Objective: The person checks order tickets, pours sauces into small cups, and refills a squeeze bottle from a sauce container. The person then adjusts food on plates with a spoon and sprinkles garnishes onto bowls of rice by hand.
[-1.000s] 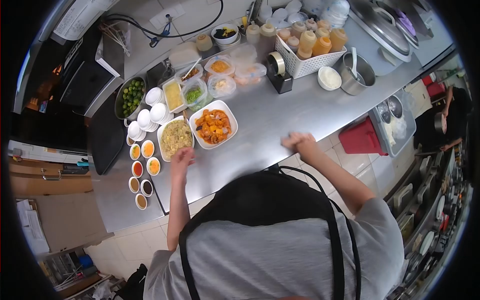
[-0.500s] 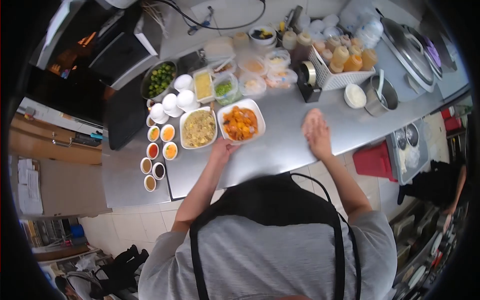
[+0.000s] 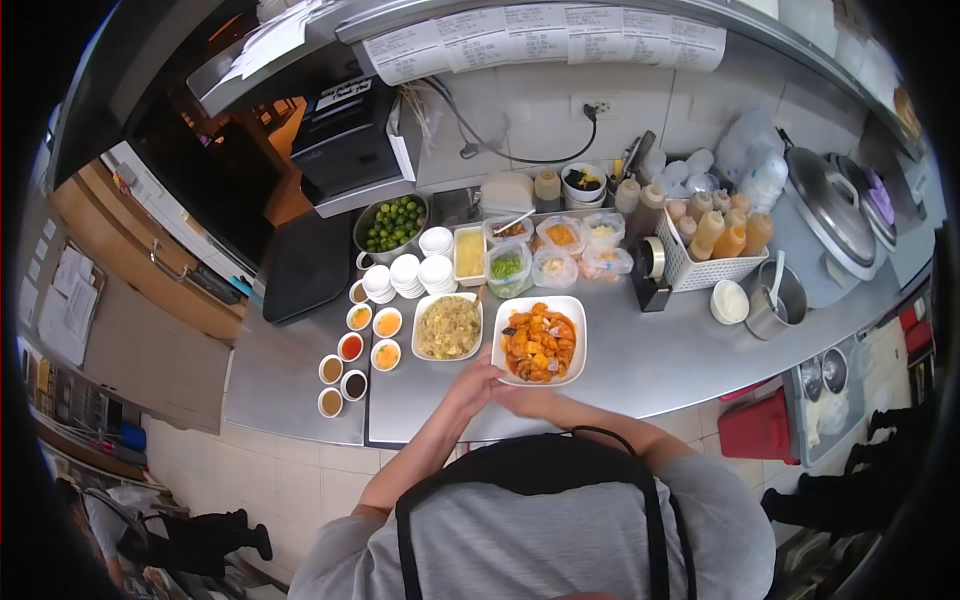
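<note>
Left hand (image 3: 478,384) and right hand (image 3: 522,400) meet at the white bowl (image 3: 580,340)

From my remote seat I see the bowl of orange-sauced food (image 3: 540,343) on the bench (image 3: 640,355). My left hand reaches forward to its near-left corner, fingertips at the rim; whether they pinch it I can't tell. My right forearm (image 3: 605,418) angles inward, that hand just in front of the bowl, beside the left, fingers too obscured to judge open or closed. Fried rice (image 3: 448,327) sits left of the bowl.

A head-worn camera looks forward and down, the desk (image 3: 640,375) and hands (image 3: 479,387) close below, wall (image 3: 690,115) beyond
</note>
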`<state>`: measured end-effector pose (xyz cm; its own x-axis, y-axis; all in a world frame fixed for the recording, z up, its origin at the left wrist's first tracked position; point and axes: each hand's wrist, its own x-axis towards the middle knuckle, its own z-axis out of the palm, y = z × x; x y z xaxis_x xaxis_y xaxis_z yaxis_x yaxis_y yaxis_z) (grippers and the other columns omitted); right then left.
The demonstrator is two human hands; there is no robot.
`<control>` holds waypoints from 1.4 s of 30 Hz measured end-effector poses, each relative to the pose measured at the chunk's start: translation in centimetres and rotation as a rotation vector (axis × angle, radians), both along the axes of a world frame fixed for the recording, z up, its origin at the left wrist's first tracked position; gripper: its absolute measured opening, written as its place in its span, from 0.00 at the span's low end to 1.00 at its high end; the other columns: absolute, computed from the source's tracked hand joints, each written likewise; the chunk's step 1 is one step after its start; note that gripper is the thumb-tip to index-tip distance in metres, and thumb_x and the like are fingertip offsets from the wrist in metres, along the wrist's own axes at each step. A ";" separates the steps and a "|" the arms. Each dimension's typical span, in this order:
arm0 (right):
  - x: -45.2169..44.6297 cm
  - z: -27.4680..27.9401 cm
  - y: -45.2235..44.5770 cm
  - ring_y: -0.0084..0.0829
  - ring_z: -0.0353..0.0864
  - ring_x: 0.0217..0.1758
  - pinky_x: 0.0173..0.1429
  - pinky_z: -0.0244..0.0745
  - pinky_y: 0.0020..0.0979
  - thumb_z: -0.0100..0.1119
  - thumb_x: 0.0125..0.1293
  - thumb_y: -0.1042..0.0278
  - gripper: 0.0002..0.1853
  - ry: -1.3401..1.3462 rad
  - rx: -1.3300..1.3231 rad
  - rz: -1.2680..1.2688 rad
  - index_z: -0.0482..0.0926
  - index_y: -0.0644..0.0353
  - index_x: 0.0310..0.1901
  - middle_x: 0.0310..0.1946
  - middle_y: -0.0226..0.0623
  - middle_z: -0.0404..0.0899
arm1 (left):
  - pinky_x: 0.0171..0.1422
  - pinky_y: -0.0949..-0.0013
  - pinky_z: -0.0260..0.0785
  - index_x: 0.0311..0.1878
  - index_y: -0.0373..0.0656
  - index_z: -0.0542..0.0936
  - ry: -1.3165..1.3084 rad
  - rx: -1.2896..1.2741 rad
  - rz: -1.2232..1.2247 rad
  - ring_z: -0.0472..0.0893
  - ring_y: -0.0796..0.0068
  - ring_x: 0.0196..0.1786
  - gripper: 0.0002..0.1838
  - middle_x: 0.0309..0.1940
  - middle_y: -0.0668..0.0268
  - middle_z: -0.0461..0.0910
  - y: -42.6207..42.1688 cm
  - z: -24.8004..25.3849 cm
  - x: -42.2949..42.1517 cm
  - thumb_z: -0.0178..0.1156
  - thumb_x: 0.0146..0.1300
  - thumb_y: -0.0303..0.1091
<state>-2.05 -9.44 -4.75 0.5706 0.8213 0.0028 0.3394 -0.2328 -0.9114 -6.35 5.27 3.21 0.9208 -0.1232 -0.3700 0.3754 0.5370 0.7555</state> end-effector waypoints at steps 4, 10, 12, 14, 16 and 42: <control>-0.6 -1.0 -5.9 0.32 0.72 0.49 0.53 0.69 0.33 0.49 0.52 0.77 0.20 -0.765 0.059 0.045 0.75 0.48 0.47 0.47 0.34 0.73 | 0.47 0.64 0.74 0.51 0.32 0.67 0.057 0.025 -0.002 0.78 0.64 0.45 0.18 0.45 0.55 0.74 0.3 -0.3 1.0 0.47 0.54 0.22; 2.6 -1.1 -17.9 0.30 0.75 0.47 0.47 0.73 0.33 0.49 0.58 0.71 0.15 -0.048 0.183 -0.819 0.74 0.52 0.48 0.44 0.34 0.75 | 0.48 0.63 0.73 0.50 0.32 0.68 0.001 0.123 -0.166 0.78 0.65 0.44 0.18 0.44 0.55 0.75 -1.6 0.9 2.4 0.49 0.54 0.23; 2.3 3.9 -17.0 0.30 0.75 0.48 0.49 0.73 0.32 0.47 0.60 0.68 0.16 0.383 0.625 -0.850 0.71 0.55 0.50 0.46 0.35 0.74 | 0.53 0.62 0.71 0.52 0.32 0.68 -0.011 0.045 -0.284 0.77 0.64 0.47 0.19 0.47 0.55 0.74 -3.2 1.1 2.6 0.50 0.55 0.24; 2.2 6.6 -15.4 0.36 0.68 0.57 0.60 0.64 0.36 0.40 0.64 0.61 0.21 0.813 1.089 -0.685 0.63 0.60 0.57 0.54 0.38 0.68 | 0.53 0.62 0.70 0.53 0.32 0.67 0.010 0.031 -0.369 0.76 0.63 0.48 0.20 0.47 0.55 0.74 -5.0 0.9 2.9 0.49 0.55 0.24; 2.5 7.5 -13.1 0.37 0.67 0.58 0.60 0.64 0.38 0.39 0.65 0.59 0.23 0.811 1.123 -0.505 0.62 0.60 0.58 0.55 0.39 0.67 | 0.54 0.62 0.70 0.55 0.34 0.66 0.055 -0.014 -0.463 0.75 0.63 0.50 0.22 0.49 0.55 0.73 -6.6 0.3 2.8 0.50 0.55 0.24; -1.3 -4.1 -15.4 0.44 0.56 0.62 0.65 0.48 0.49 0.48 0.58 0.51 0.24 -0.822 -0.302 -0.506 0.67 0.48 0.57 0.58 0.38 0.63 | 0.55 0.64 0.67 0.53 0.36 0.65 0.139 -0.009 0.331 0.72 0.62 0.49 0.22 0.47 0.55 0.69 -0.8 -9.3 3.0 0.54 0.60 0.40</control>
